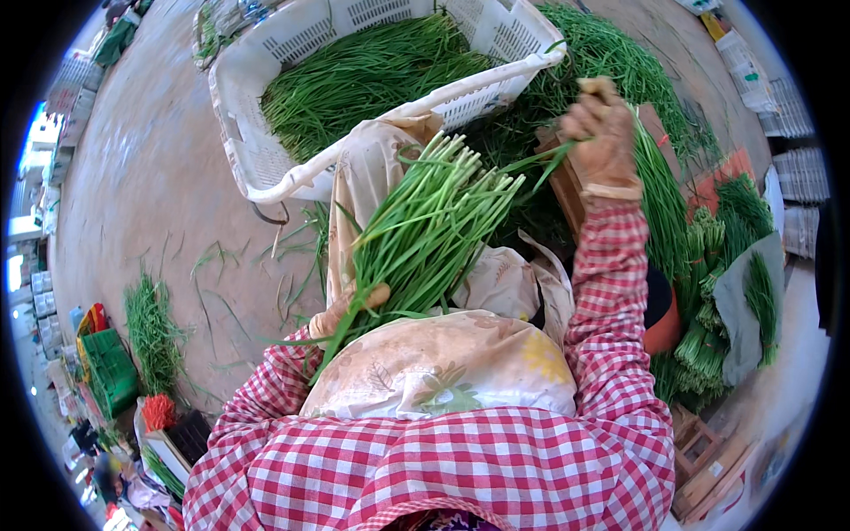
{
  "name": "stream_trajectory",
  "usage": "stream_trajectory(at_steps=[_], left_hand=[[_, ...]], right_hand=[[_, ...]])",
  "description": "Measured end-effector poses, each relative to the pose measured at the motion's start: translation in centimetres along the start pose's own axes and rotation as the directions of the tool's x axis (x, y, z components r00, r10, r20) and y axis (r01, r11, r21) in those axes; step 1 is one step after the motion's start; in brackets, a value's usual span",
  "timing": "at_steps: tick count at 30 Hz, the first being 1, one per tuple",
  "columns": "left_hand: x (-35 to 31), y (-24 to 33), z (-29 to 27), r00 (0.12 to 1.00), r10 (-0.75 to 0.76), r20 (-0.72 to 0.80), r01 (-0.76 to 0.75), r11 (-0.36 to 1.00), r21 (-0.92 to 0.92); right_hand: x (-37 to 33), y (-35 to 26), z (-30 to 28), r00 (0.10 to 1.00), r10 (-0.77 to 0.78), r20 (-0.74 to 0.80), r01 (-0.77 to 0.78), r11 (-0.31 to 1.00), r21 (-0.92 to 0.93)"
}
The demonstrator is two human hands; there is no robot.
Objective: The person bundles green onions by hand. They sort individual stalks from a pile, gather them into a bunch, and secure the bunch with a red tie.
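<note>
A thick bunch of garlic chives (434,212) lies slantwise over my lap, its pale cut ends pointing up and away. My left hand (339,317) is closed round its leafy lower end. My right hand (602,137), in a tan glove and slightly blurred, is raised to the right of the bunch with its fingers closed. A few loose green blades (551,161) trail from it toward the bunch. A patterned cloth apron (443,363) covers my lap.
Ahead stands a white plastic crate (232,133) partly filled with chives (372,84). A loose heap of chives (620,53) lies at the far right. Tied bundles (704,350) are stacked on the right. Scattered blades (155,332) and a green crate (111,376) are at left.
</note>
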State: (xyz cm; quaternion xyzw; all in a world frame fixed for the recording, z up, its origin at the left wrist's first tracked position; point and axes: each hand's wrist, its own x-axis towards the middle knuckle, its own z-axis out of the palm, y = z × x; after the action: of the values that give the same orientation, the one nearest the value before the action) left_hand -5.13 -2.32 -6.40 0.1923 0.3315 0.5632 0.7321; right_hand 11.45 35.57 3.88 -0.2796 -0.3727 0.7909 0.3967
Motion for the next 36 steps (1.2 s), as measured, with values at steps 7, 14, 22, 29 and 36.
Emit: stream_trajectory(at_steps=[7, 14, 22, 29, 36], left_hand=[[-1.8, -2.3, -1.1, 0.973, 0.193, -0.123, -0.199, 0.979, -0.035], [-1.2, -0.6, 2.9, 0.933, 0.347, -0.096, -0.312, 0.912, 0.265], [-1.4, -0.8, 4.1, 0.915, 0.34, -0.218, -0.386, 0.893, -0.231], [-3.2, -4.1, 1.0, 0.874, 0.252, -0.416, -0.398, 0.863, -0.312], [-3.7, -3.4, 1.5, 0.845, 0.294, -0.446, -0.429, 0.871, -0.239]], right_hand=[[-0.1, 2.3, -9.8, 0.954, -0.169, 0.247, 0.144, -0.465, -0.873], [-11.9, 0.5, 5.4, 0.714, -0.051, 0.698, 0.693, -0.091, -0.715], [-9.8, 7.5, 2.2, 0.801, -0.173, 0.574, 0.597, 0.313, -0.738], [-2.3, 8.9, -5.7, 0.756, -0.31, 0.576, 0.42, -0.446, -0.791], [-7.5, 1.2, 0.8, 0.958, -0.035, 0.284, 0.263, 0.497, -0.827]])
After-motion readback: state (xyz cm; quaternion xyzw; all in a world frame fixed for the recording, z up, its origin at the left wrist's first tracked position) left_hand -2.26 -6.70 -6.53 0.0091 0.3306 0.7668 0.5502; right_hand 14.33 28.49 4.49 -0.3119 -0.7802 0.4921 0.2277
